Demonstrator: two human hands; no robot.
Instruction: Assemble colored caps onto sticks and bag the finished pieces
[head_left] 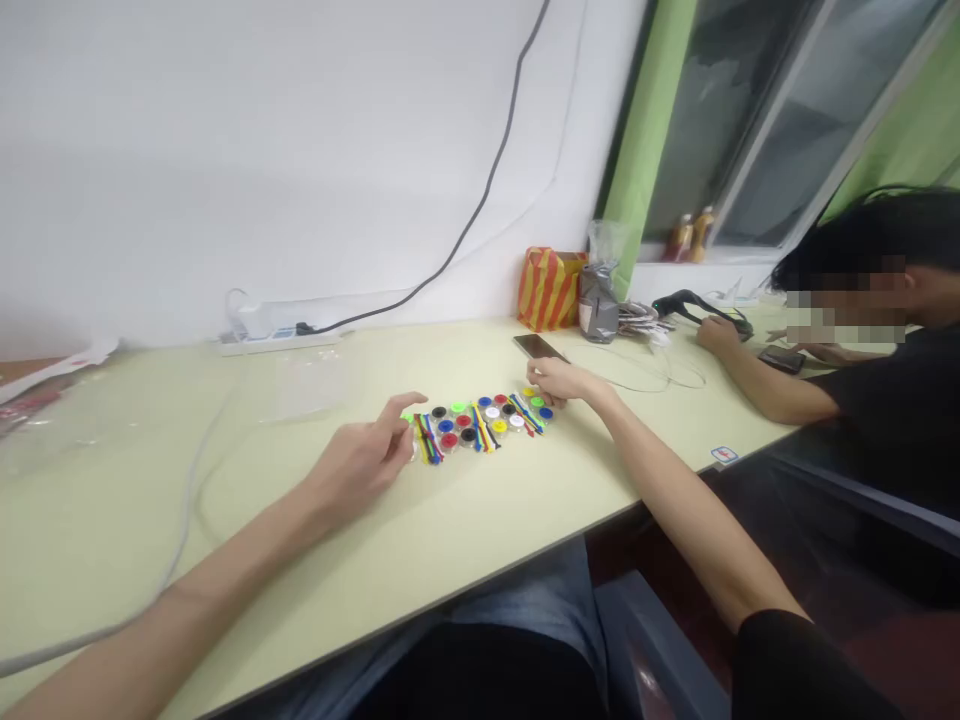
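A row of small round pieces (463, 421) with black, red, blue, green, white and yellow tops lies on the table. Between them sit bundles of thin coloured strips (430, 440), crossing the row. At the row's left end is my left hand (367, 450), open, its index finger stretched out and its thumb apart, beside a green-topped piece that it partly hides. My right hand (561, 380) curves loosely over the right end, close to the yellow, green and blue tops. Its lower fingers are partly hidden, and I see nothing held in either hand.
Behind my right hand lies a dark phone (538, 347). A striped bag (551, 290) and a grey pouch (598, 305) stand by the wall. A power strip (277, 342), clear plastic (304, 385) and a white cable (184, 520) are leftward. Another person (885, 360) sits at right.
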